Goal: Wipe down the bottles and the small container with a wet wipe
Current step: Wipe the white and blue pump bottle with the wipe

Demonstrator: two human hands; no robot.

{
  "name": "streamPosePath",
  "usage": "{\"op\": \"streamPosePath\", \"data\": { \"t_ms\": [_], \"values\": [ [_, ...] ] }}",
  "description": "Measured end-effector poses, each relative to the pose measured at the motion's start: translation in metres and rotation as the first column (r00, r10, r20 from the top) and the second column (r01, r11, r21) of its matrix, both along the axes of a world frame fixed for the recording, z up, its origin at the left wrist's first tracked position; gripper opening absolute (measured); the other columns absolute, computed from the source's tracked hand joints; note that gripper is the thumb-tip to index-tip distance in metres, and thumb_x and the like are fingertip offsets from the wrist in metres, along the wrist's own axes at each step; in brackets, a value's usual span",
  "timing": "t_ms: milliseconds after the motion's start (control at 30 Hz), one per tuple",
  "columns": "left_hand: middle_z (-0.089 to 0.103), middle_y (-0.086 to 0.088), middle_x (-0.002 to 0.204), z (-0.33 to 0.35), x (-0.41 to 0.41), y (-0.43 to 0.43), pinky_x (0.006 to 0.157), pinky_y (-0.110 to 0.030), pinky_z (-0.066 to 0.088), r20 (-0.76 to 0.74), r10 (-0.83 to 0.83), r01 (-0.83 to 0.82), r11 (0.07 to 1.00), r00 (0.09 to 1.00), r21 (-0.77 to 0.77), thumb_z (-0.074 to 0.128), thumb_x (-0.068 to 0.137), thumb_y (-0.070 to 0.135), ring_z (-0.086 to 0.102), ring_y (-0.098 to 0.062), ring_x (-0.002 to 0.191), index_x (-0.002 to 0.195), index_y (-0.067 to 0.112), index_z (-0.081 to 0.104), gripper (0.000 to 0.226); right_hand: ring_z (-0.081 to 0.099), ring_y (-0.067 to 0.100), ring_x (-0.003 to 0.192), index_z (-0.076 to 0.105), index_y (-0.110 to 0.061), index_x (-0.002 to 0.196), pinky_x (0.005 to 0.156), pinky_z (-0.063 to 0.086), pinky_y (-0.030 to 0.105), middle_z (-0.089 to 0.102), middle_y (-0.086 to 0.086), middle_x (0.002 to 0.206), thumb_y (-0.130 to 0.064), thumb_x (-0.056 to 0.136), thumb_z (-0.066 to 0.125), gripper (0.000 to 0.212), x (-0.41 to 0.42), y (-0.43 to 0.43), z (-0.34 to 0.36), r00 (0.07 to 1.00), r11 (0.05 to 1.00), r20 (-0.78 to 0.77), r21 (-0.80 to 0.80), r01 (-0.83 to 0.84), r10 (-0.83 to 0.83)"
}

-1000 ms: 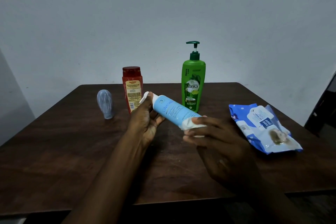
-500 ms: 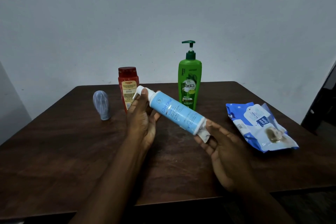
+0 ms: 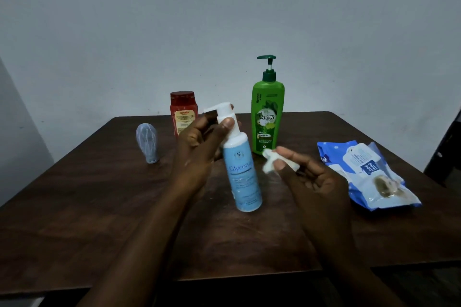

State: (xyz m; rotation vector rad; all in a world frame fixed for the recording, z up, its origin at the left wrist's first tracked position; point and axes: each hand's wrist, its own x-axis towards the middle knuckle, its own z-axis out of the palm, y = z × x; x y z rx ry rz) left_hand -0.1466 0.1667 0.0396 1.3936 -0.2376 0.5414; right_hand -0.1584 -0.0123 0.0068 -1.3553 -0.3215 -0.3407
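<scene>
Table [image 3: 74,219]: dark wood, bearing all items.

Right hand [image 3: 314,182]: near centre-right, palm turned left, thumb and fingers pinching a crumpled white wet wipe [image 3: 277,162]. The wipe sits just right of the blue bottle's shoulder, with a narrow gap between them.

Blue bottle [image 3: 243,177]: centre, light blue with a white pump top, nearly upright, top leaning slightly left. Whether its base touches the table cannot be told.

Left hand [image 3: 199,152]: left of the blue bottle, fingers and thumb curled round its white neck and pump.

Wipe pack [image 3: 369,174]: right, lying flat, blue and white.

Small container [image 3: 147,143]: left, grey, narrow end down.

Green pump bottle [image 3: 267,117]: far centre-right, upright.

Red bottle [image 3: 183,112]: far, behind the left hand, upright.

Wall [image 3: 224,20]: plain, pale, beyond the table.
</scene>
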Motion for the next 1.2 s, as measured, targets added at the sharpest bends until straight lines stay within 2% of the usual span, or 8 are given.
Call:
{"op": "streamPosePath", "data": {
  "t_ms": [67,233,400,500,633,767,1000,1200],
  "values": [
    [0.076,0.006,0.109,-0.004,-0.004,-0.002,0.076,-0.025,0.059,0.002,0.006,-0.006,0.997,1.000,0.072,0.063,0.083,0.034,0.072,-0.010,0.103,0.118,0.025,0.066,0.037,0.072,0.003,0.098,0.074,-0.018,0.107,0.078,0.054,0.011,0.077,-0.010,0.102,-0.005,0.088,0.070,0.023,0.000,0.012,0.006,0.992,1.000,0.126,-0.017,-0.026,0.028],
    [0.075,0.003,0.113,-0.011,-0.011,-0.003,0.079,-0.023,0.058,0.007,-0.043,0.042,0.988,0.999,0.148,0.061,0.088,0.028,0.071,-0.011,0.106,0.120,0.022,0.064,0.033,0.068,0.012,0.108,0.074,-0.018,0.109,0.089,0.058,0.037,0.071,-0.007,0.112,-0.022,0.092,0.068,0.019,0.017,0.032,-0.003,0.916,0.948,0.394,-0.256,0.190,-0.077],
    [0.068,-0.009,0.122,-0.009,-0.010,0.006,0.085,-0.029,0.058,-0.019,-0.114,0.116,0.966,0.993,0.232,0.058,0.092,0.031,0.067,-0.018,0.113,0.122,0.028,0.063,0.031,0.069,-0.001,0.095,0.074,-0.030,0.098,0.083,0.056,0.024,0.074,-0.015,0.099,-0.020,0.094,0.064,0.014,0.031,0.027,0.010,0.979,0.940,0.203,-0.334,0.068,0.001],
    [0.062,-0.004,0.133,-0.008,-0.008,0.007,0.101,-0.034,0.052,0.007,-0.174,0.162,0.929,0.985,0.332,0.054,0.100,0.028,0.061,-0.013,0.124,0.129,0.027,0.060,0.030,0.070,0.006,0.097,0.072,-0.028,0.096,0.091,0.057,0.036,0.076,-0.008,0.099,-0.011,0.095,0.061,0.021,0.049,0.025,0.021,0.992,0.924,0.049,-0.371,-0.094,0.120],
    [0.048,0.004,0.149,-0.004,-0.005,0.015,0.115,-0.036,0.040,-0.020,-0.252,0.230,0.847,0.968,0.479,0.050,0.100,0.024,0.047,-0.011,0.138,0.135,0.020,0.058,0.037,0.069,0.015,0.105,0.074,-0.023,0.107,0.096,0.054,0.032,0.075,0.001,0.111,-0.007,0.088,0.058,0.029,0.062,0.026,0.031,0.773,0.775,-0.179,-0.079,-0.627,0.608],
    [0.047,0.005,0.149,0.003,-0.002,0.020,0.119,-0.044,0.034,-0.053,-0.278,0.260,0.791,0.959,0.554,0.052,0.101,0.027,0.044,-0.013,0.140,0.133,0.023,0.061,0.034,0.071,0.014,0.092,0.067,-0.015,0.113,0.090,0.056,0.032,0.075,0.004,0.101,0.002,0.097,0.034,0.040,0.068,0.029,0.040,0.642,0.669,-0.231,0.055,-0.742,0.731],
    [0.069,0.002,0.125,0.001,-0.007,0.022,0.100,-0.026,0.049,-0.045,-0.251,0.244,0.858,0.967,0.452,0.058,0.097,0.021,0.062,-0.011,0.121,0.126,0.020,0.061,0.030,0.070,0.015,0.103,0.073,-0.015,0.104,0.087,0.057,0.025,0.075,0.006,0.111,-0.008,0.087,0.065,0.020,0.057,0.013,0.010,0.823,0.827,-0.084,0.088,-0.555,0.561],
    [0.075,-0.009,0.107,0.002,-0.002,0.017,0.086,-0.035,0.060,0.007,-0.158,0.145,0.923,0.987,0.357,0.073,0.083,0.020,0.073,-0.024,0.101,0.110,0.014,0.065,0.028,0.073,0.007,0.094,0.077,-0.004,0.097,0.081,0.055,0.015,0.078,0.000,0.097,0.003,0.081,0.075,0.018,0.020,0.010,0.008,0.968,0.966,0.204,-0.240,-0.095,0.145]
  ]
}}
